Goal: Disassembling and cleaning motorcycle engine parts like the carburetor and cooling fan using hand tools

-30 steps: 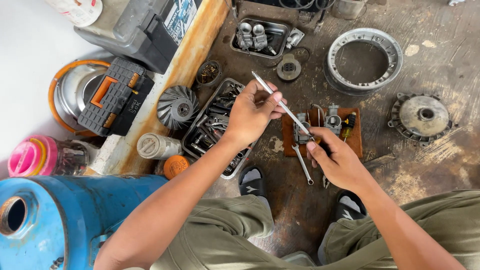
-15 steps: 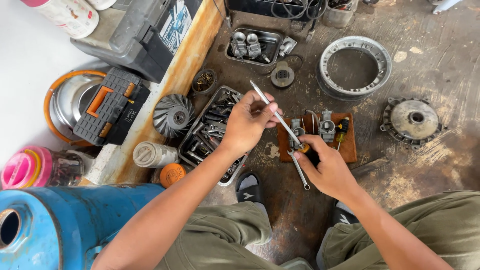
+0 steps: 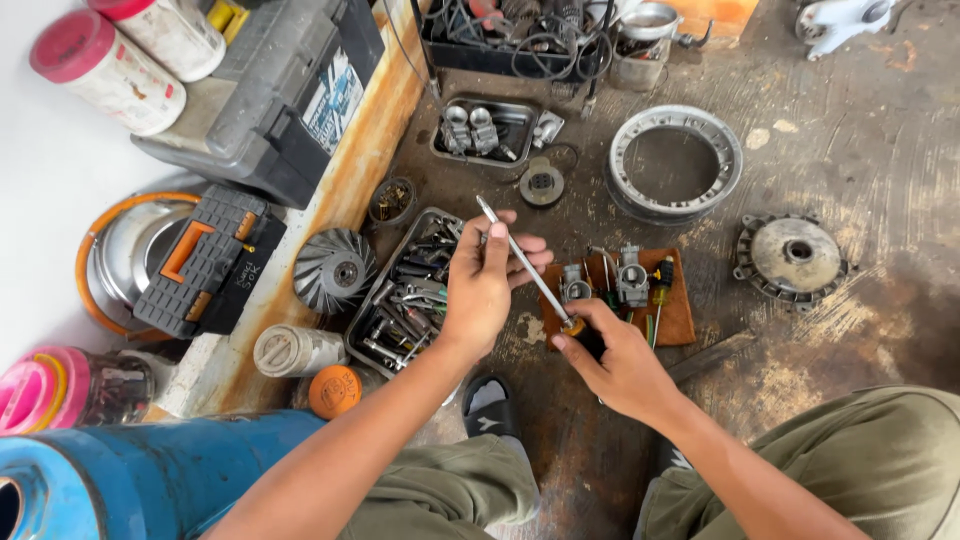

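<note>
grip: our right hand (image 3: 618, 362) was wrapped around the dark handle end of a long slim steel screwdriver (image 3: 527, 270), and our left hand (image 3: 487, 283) pinched its shaft up near the tip between thumb and fingers, so both hands were clenched on the one tool

where it sat: the screwdriver ran on a diagonal in the air, tip up and to the left, handle low, just above the brown rectangular wooden board (image 3: 676, 318) on the floor

step in hand: looked to us like getting the tool lined up, not turning anything yet; the tip wasn't touching any part

next move: we reckoned it called for letting go with the left and swinging the tip down to one of the two small grey cast-metal carburettors (image 3: 632, 277) standing on the board, which needs a steady aim at a tiny screw

materials: bare steel shaft, smooth and shiny; carburettors dull and knobbly; board oily and stained

around it: shallow grimy metal tray of loose sockets and bits (image 3: 405, 305) under the left wrist, ribbed grey fan wheel (image 3: 335, 270) beside it, wide grey metal ring (image 3: 677, 162) and round drum-shaped hub plate (image 3: 791, 260) further off on rough, greasy concrete
</note>
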